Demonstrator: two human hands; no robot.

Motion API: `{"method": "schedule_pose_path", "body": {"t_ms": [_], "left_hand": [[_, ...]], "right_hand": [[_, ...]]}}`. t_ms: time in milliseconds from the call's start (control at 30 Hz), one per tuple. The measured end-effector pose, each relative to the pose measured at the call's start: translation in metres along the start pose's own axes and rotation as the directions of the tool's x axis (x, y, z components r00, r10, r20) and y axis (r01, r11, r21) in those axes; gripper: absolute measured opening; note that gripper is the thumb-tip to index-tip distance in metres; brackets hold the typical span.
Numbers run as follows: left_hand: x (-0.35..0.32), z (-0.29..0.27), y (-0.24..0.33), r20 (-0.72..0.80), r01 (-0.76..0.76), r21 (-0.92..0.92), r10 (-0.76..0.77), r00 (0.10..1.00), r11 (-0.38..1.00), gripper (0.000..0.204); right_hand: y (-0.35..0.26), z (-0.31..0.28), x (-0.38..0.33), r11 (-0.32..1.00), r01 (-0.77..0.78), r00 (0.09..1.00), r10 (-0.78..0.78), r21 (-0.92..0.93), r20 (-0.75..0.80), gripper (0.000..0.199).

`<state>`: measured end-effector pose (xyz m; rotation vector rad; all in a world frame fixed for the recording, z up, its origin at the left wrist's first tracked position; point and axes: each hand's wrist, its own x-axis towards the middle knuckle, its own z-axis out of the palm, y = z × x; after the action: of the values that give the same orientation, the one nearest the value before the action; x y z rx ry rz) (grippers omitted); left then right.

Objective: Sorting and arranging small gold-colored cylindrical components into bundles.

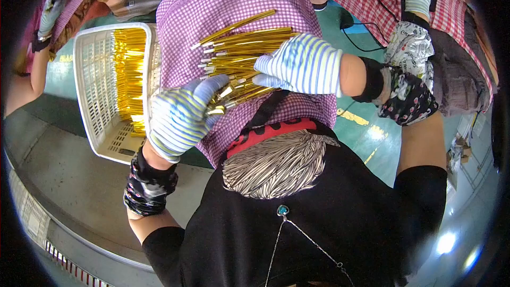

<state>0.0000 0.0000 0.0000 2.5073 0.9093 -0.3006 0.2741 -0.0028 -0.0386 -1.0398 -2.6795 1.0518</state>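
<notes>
beside lap [228, 0]: white basket [99, 87], gold strips [130, 74] inside

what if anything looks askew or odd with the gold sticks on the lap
A gold stick at the top of the loose bunch on the checked cloth looks askew: it slants up to the right, more steeply than the neighbours below it, leaving a gap. Nothing is visibly spilled or damaged.
</notes>
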Motion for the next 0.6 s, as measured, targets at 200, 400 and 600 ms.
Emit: {"method": "schedule_pose_path", "body": {"t_ms": [200, 400, 600], "left_hand": [[-0.015, 0.021, -0.01, 0.196, 0.225, -0.888, -0.113, 0.974, 0.4, 0.045], [-0.023, 0.03, -0.025, -0.483, 0.156, -0.214, -0.244, 0.841, 0.964, 0.043], [-0.021, 0.046, 0.001, -0.295, 0.075, -0.809, -0.514, 0.806, 0.583, 0.033]], "right_hand": [[-0.016, 0.003, 0.0, 0.975, 0.085, 0.995, -0.07, -0.204, 0.076, 0.028], [0.002, 0.006, -0.013, 0.969, -0.112, 0.994, 0.112, -0.221, -0.013, 0.025], [-0.017, 0.022, 0.009, 0.928, -0.165, 0.984, 0.134, -0.333, -0.115, 0.033]]}}
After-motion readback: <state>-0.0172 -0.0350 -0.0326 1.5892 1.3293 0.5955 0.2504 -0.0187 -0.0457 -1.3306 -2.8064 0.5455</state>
